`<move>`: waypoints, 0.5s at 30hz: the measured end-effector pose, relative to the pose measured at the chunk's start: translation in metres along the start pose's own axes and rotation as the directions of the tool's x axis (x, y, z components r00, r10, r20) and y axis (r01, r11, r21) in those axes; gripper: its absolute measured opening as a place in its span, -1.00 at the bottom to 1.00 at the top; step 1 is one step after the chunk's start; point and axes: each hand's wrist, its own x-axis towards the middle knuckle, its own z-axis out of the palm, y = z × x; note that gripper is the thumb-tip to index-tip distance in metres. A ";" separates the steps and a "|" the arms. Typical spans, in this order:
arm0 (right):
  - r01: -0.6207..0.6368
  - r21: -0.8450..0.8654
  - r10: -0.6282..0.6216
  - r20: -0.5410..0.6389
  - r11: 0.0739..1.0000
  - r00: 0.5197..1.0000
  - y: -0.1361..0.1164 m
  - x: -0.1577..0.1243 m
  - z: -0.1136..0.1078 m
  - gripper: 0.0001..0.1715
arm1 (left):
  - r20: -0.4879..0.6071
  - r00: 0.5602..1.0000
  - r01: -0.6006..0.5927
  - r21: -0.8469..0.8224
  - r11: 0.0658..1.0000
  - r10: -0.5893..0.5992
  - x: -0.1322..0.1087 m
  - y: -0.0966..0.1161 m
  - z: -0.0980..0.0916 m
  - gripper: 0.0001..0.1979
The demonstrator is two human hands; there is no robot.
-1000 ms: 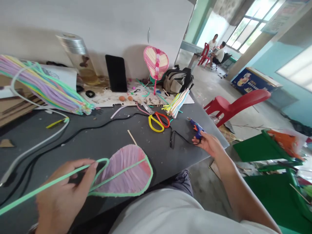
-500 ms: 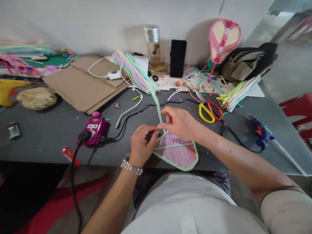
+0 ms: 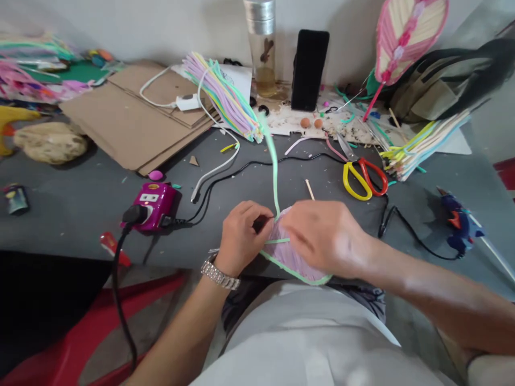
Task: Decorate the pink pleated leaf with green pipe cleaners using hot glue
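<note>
My left hand (image 3: 246, 236), with a metal watch on the wrist, pinches the green pipe cleaner (image 3: 274, 171) where it meets the top of a pink leaf shape (image 3: 290, 258). That leaf is made of pink strands inside a green pipe cleaner border, and it lies at the table's front edge. My right hand (image 3: 325, 236), blurred by motion, lies over the leaf and hides most of it. The loose green end rises from my left fingers towards a bundle of pastel pipe cleaners (image 3: 223, 96).
Yellow-and-red scissors (image 3: 364, 179) and a blue glue gun (image 3: 461, 225) lie on the dark table to the right. A magenta power strip (image 3: 153, 206) with black cords sits left, before stacked cardboard (image 3: 137, 118). A bottle, phone, finished pink fan and bag stand behind.
The view has swung left. My right hand has left the glue gun and come onto the leaf. The green pipe cleaner now rises upward from my left hand.
</note>
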 end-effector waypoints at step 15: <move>0.334 -0.335 -0.128 0.512 0.881 0.850 0.042 0.039 -0.002 -0.76 | 0.049 0.998 -0.040 0.102 0.994 0.035 -0.001 -0.001 0.002 -0.89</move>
